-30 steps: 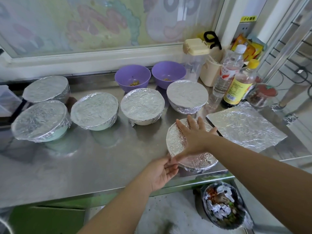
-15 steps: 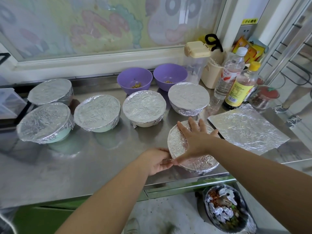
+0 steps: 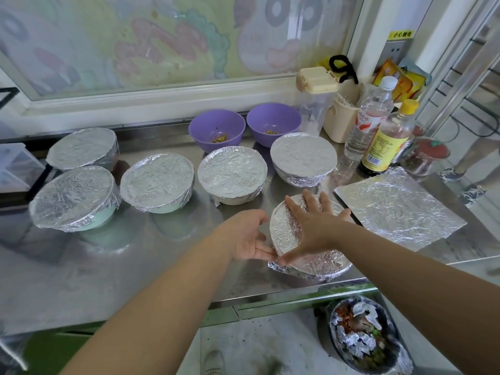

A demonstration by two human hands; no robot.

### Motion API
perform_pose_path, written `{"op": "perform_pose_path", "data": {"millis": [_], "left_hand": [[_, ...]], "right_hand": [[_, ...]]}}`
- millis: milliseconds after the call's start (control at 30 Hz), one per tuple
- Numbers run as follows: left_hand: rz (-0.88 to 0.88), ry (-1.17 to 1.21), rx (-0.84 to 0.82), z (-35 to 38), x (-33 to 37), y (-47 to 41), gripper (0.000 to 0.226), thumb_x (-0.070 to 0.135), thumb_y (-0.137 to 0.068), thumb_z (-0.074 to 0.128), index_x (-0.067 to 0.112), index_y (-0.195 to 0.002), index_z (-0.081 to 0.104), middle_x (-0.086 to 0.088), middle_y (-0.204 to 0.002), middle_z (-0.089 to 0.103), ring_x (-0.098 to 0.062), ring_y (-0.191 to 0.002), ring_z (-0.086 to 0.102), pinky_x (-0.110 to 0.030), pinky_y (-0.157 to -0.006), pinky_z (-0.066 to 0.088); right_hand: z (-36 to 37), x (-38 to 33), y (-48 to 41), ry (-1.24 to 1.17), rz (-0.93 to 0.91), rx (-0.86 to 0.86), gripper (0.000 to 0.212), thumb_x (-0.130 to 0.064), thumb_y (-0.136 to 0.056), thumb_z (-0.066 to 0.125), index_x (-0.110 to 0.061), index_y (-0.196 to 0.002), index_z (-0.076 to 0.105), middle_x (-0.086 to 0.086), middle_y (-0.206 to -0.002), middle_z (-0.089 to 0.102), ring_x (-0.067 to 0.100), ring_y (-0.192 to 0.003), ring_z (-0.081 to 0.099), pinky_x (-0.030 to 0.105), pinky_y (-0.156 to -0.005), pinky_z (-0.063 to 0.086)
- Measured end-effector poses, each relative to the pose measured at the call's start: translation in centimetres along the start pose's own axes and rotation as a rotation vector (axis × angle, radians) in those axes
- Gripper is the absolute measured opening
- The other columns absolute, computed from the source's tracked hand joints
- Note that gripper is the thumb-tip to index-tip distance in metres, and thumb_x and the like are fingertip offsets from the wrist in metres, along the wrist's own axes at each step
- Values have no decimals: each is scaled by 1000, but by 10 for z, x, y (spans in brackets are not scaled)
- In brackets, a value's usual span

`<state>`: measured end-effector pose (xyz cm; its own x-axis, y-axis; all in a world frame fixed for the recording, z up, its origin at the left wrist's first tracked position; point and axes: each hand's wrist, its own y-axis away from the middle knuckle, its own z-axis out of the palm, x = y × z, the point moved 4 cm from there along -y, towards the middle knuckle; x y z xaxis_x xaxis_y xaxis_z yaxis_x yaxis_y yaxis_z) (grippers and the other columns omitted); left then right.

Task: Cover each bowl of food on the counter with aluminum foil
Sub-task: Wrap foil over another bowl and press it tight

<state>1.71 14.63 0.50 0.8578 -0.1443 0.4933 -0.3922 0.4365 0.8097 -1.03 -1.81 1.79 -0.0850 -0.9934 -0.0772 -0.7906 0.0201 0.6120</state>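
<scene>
A foil-covered bowl [image 3: 319, 262] sits near the counter's front edge. My right hand [image 3: 313, 226] lies flat on its foil top, fingers spread. My left hand [image 3: 247, 236] touches the foil at the bowl's left rim with its fingertips. Several other foil-covered bowls stand behind, among them one at the right [image 3: 303, 156] and one at the left [image 3: 74, 197]. Two uncovered purple bowls [image 3: 216, 128] [image 3: 273, 124] with a little food stand at the back. A loose foil sheet [image 3: 397, 209] lies flat to the right.
Bottles [image 3: 387, 142], a clear jug [image 3: 315, 101] and a beige holder [image 3: 339, 117] crowd the back right corner. A bin [image 3: 365, 339] with foil scraps stands on the floor below the steel counter's [image 3: 135, 266] front edge. A clear box [image 3: 15, 166] sits at far left.
My left hand has risen from below the counter edge to the bowl's left rim and now touches the foil there. My right hand stays flat on the foil top.
</scene>
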Motion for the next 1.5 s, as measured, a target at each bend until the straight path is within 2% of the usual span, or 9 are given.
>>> {"op": "perform_pose_path", "data": {"millis": [167,300,467,600,867,967,1133,1333,1500], "left_hand": [[89,275,209,1,-44,15,25,4,-101,41,-2,-125,42,-27,-127,55,-43,-104,67,-52,-97,53],[87,597,280,12,-72,4,15,-14,-96,42,-7,-100,54,-24,-96,61,-27,-72,65,-39,-57,61],[195,631,382,20,-82,-16,36,-8,-95,46,-10,-131,51,-9,-82,57,-15,-69,58,-18,-54,54],[214,721,450,28,-85,-21,40,-7,-93,51,-5,-133,55,-7,-82,57,-10,-65,53,-14,-48,50],[129,774,409,47,-92,-23,15,18,-95,64,17,-107,72,-1,-98,72,-10,-82,63,-20,-64,48],[101,751,301,46,-86,-26,14,9,-96,56,7,-98,70,-9,-97,72,-20,-89,66,-30,-84,55],[147,562,151,38,-54,-22,23,4,-102,33,3,-93,54,-12,-68,62,-19,-60,61,-27,-57,51],[200,565,-166,41,-37,-26,48,31,-103,31,6,-128,63,-21,-126,65,-34,-115,64,-44,-106,45],[188,436,-160,32,-41,-41,52,46,-102,40,15,-141,54,-13,-146,53,-31,-134,51,-45,-118,32]], "right_hand": [[2,2,-3,-7,-11,14,153,-98,-41,64,-47,-147,-34,1,-158,-42,43,-144,-36,87,-101,-5],[2,3,-3,-14,-8,11,153,-100,-40,63,-48,-147,-34,0,-159,-42,42,-145,-35,86,-103,-4],[2,3,-3,-12,-8,17,154,-101,-38,61,-49,-147,-34,-1,-159,-41,42,-145,-35,86,-103,-3],[2,3,-2,-15,-8,19,153,-101,-39,62,-49,-147,-33,-1,-159,-41,41,-146,-35,86,-104,-3],[4,3,-4,11,-4,24,151,-100,-42,60,-46,-146,-36,1,-157,-44,44,-145,-35,87,-103,-2],[6,2,-4,19,-11,44,151,-100,-43,59,-45,-147,-36,4,-158,-42,45,-145,-34,88,-102,-1],[7,1,-3,9,-6,69,152,-97,-44,63,-44,-149,-33,4,-160,-39,44,-145,-34,86,-104,-1],[8,0,-4,16,-6,63,152,-97,-45,63,-43,-149,-34,5,-159,-41,45,-144,-34,87,-103,-2],[9,0,-5,27,-6,78,152,-97,-45,62,-43,-148,-35,5,-159,-40,45,-145,-33,87,-103,-1]]}}
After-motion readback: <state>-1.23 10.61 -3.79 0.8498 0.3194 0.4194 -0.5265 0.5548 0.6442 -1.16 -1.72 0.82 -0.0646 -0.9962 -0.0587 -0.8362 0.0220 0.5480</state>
